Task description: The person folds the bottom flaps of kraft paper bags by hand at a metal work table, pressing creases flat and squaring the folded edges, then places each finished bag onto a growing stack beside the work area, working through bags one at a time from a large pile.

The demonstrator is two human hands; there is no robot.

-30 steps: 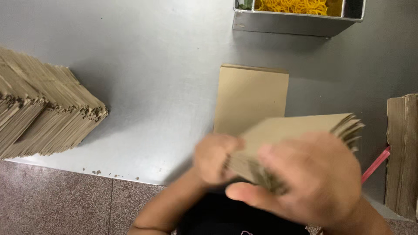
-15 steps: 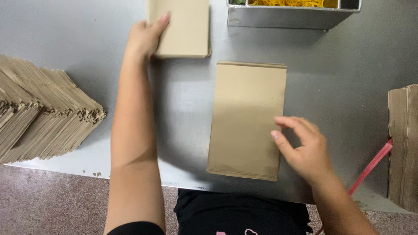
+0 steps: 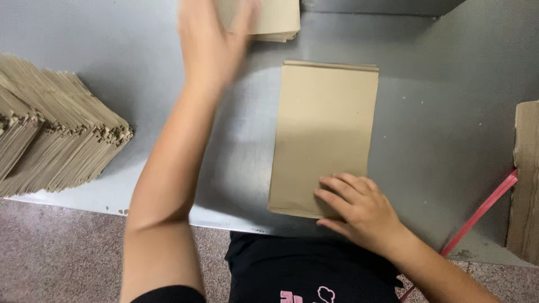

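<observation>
Since half a second back the left hand (image 3: 216, 42) has slid off the far stack and hangs over its left corner, blurred with motion, while the right hand (image 3: 359, 210) has crept toward the near edge of the flat bag.

Nearest in, a black garment (image 3: 303, 269) with a bit of pink print, cut off by the bottom edge. Left of it, speckled reddish floor (image 3: 62, 252).

The right hand lies palm down, fingers (image 3: 337, 188) spread and flat on the near right corner of the brown paper bag (image 3: 323, 129); it presses on the bag, nothing closed round it. That bag is smooth matte kraft paper, a long rectangle lying flat in the middle of the dull grey metal table (image 3: 438, 112), with more layered edges peeping out along its far and near ends.

To the left, a slumped fan of many brown paper bags (image 3: 56, 140), their edges ribbed like a deck of cards, cut off by the frame. Far right, a strip of corrugated cardboard (image 3: 525, 179), only partly in view, and a thin red strap (image 3: 477, 216) slanting under it.

Farther out, the left hand, fingers loosely open, grip too smeared to read; cannot tell whether it touches the small stack of bags (image 3: 269, 22) at the far edge, whose top is cropped
</observation>
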